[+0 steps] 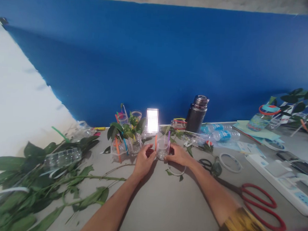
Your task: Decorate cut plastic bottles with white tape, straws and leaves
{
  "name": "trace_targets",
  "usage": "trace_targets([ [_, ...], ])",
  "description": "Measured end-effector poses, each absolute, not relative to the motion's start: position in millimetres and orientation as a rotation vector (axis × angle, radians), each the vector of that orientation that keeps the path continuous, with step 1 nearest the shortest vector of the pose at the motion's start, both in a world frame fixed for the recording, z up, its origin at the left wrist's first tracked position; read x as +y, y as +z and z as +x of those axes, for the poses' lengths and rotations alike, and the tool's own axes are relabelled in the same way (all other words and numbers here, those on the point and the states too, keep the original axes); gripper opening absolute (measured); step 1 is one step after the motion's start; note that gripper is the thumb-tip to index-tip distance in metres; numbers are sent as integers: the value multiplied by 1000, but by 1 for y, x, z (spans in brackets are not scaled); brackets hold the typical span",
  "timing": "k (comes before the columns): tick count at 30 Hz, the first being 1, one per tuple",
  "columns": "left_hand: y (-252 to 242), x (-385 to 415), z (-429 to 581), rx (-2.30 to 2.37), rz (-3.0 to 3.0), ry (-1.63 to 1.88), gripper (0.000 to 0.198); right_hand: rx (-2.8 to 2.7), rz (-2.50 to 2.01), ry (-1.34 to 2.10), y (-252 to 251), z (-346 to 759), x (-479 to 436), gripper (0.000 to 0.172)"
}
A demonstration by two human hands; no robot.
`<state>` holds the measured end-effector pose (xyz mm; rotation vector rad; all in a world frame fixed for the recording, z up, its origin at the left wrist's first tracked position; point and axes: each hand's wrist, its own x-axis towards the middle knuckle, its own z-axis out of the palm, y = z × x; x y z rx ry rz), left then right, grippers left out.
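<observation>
Here, a person's left hand (145, 160) and right hand (177, 154) clasp a small clear plastic cup (162, 149) from both sides. An orange strip (155, 143) and a purple strip (169, 138) rise at its rim above the grey worktop (159, 205).

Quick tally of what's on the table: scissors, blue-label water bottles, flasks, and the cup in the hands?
Scissors: 2 (red-handled scissors, black-handled scissors)
Blue-label water bottles: 2 ()
Dark metal flask: 1
Clear plastic cup: 1
Total: 6
</observation>
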<state>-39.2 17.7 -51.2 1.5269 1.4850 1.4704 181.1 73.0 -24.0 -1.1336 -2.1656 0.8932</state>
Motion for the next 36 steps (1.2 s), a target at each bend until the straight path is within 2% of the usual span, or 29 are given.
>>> trace_targets([
  [6,-51,19,-36,1427,1587,1485,26,-2176,-1079,796,-33,181,79,38],
  [18,-45,17,-36,1430,1594,1410,25,-2160,-1050,881,-28,180,78,33],
  [24,-48,17,-35,1484,1607,1376,25,-2186,-1155,833,-29,177,74,39],
  [32,-57,18,-38,1493,1543,1448,38,-2109,-1107,827,-32,188,78,55],
  [36,-56,18,-39,1524,1533,1457,39,-1851,-1397,704,-36,205,91,38],
])
